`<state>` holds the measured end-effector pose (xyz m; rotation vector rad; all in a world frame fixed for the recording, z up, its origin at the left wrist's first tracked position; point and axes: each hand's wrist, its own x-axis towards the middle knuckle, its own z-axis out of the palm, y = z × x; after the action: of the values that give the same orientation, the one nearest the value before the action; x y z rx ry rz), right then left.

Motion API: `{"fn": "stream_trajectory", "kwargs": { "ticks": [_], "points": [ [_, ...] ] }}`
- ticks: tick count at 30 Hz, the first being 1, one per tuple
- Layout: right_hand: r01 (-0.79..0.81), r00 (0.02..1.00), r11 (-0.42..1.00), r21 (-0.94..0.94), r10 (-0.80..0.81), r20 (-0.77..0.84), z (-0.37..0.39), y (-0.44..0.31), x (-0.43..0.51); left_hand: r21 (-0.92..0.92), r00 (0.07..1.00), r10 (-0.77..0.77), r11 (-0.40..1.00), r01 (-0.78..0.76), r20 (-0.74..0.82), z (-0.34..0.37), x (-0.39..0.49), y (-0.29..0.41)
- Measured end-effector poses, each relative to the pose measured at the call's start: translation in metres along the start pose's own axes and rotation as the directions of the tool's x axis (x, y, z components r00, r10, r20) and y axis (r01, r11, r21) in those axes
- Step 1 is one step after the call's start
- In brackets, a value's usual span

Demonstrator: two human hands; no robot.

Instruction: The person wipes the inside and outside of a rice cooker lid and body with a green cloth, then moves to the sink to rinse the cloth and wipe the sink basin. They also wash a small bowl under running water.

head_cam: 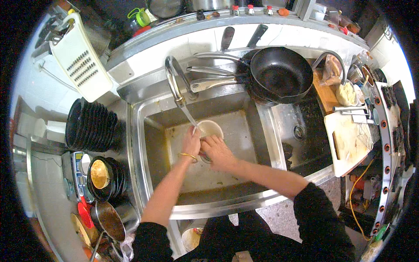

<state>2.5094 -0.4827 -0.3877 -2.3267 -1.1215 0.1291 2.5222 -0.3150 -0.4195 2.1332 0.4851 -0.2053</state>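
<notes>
My left hand [191,143] is under the chrome faucet [175,82], in the sink basin [235,170]. A stream of water [189,115] falls from the spout onto its fingertips. My right hand [218,153] curls close against it, its fingers bent toward the left palm. Whatever lies between the two hands is mostly hidden, so I cannot tell what they hold. Just beyond the fingers, a round white bowl [212,127] rests low in the basin, its near side covered by my hands. A yellow bangle [188,156] circles my left wrist.
Black pans [281,73] are stacked behind the basin's right side, handles pointing left. A cutting board [347,140] lies at right. Stacked black bowls [91,126] and a metal strainer [110,221] stand at left. A white grater-like board [81,62] hangs at upper left.
</notes>
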Motion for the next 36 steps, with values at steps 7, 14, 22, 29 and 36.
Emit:
{"fn": "stream_trajectory", "kwargs": {
  "ticks": [7,14,22,29,36],
  "points": [
    [-0.33,0.944,0.909,0.254,0.316,0.097,0.047,0.018,0.045,-0.029,0.994,-0.047,0.999,0.045,-0.094,0.005,0.009,0.001],
    [-0.404,0.912,0.857,0.321,0.402,0.074,0.048,0.021,0.052,-0.172,0.879,-0.203,0.938,0.301,0.432,-0.016,-0.003,0.052],
    [-0.554,0.827,0.802,0.224,0.497,0.264,0.046,0.014,0.062,-0.098,0.868,-0.286,0.931,0.353,0.406,-0.027,0.01,0.017],
    [-0.004,0.988,0.999,0.054,0.013,-0.156,0.053,0.033,0.022,-0.151,0.872,-0.263,0.925,0.35,0.412,-0.028,0.007,0.036],
    [-0.125,0.991,0.972,0.198,0.113,0.072,0.059,0.032,0.029,-0.143,0.951,-0.174,0.966,0.215,0.256,-0.012,0.024,-0.02]
  ]
}}
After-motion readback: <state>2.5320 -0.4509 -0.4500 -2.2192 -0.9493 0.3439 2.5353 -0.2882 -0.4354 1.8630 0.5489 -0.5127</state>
